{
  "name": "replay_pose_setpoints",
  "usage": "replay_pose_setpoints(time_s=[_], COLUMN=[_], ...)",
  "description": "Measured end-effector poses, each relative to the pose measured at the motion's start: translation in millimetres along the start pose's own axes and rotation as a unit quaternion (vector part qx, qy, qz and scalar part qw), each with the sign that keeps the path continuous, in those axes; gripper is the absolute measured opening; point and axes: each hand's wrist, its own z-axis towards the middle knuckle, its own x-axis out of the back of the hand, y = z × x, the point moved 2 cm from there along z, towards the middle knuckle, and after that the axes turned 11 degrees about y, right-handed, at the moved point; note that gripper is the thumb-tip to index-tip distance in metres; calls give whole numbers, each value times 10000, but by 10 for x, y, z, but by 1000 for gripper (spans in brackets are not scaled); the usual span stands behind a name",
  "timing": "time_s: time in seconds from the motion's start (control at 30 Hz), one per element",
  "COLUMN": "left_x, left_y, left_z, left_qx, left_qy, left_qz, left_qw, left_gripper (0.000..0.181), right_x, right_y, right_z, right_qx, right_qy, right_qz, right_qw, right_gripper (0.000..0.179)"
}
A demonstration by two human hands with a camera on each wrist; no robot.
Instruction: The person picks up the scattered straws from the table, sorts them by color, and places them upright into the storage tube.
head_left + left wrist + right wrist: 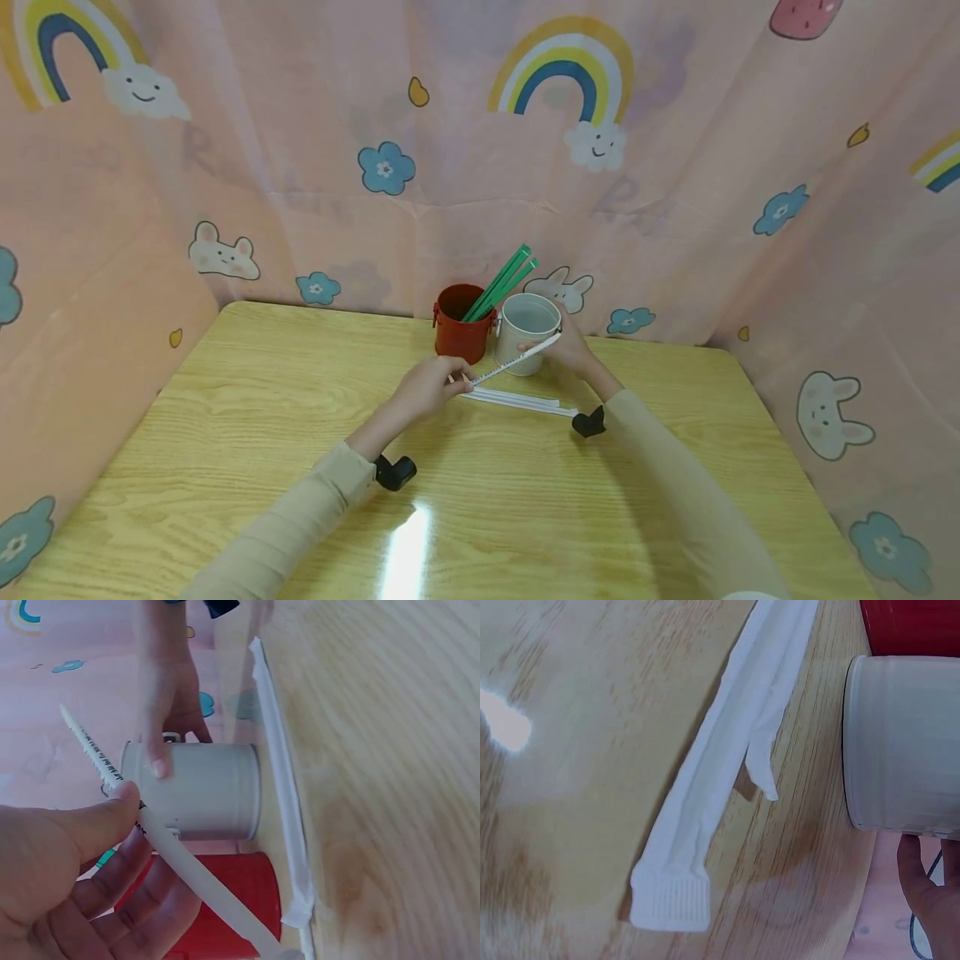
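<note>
My left hand (pixel 429 387) pinches a thin straw in a white paper wrapper (pixel 517 360) between thumb and fingers. Dark print runs along the wrapper (pixel 96 755) in the left wrist view, and the straw slants up across the front of a white bucket (pixel 512 340). At that bucket's right side my right hand (pixel 570 346) grips its wall, thumb on the front and fingers partly hidden behind. More white paper-wrapped straws (pixel 517 402) lie on the table before the buckets; one crimped wrapper end (pixel 670 900) shows close up in the right wrist view.
A red bucket (pixel 459 340) stands just left of the white one, with long green sticks (pixel 501 286) leaning out of it. Both are near the back edge of the wooden table (pixel 247 400), before a pink patterned curtain (pixel 300 167). Light glares on the front of the tabletop.
</note>
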Motion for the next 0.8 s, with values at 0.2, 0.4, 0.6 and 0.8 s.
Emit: replay_pose_setpoints(time_s=[0.2,0.4,0.6,0.8], left_x=[7,8,11,26], left_y=[62,147,224,291], left_z=[74,153,237,304], left_qx=[-247,-433,-454,-445], left_qy=[282,513,697,847], left_qz=[-270,-447,-727,-915], left_qw=[9989,9967,9939,9912], left_gripper=[9,11,12,15], right_x=[0,-6,-13,-5], right_y=[-48,-274,-429,-310], right_z=[-17,-71,-112,-82], right_qx=[-370,-496,-444,-484], right_qy=[-3,-95,-164,-169], right_qz=[48,-17,-149,-68], right_qw=[9993,9987,9988,9987], right_gripper=[93,94,91,92])
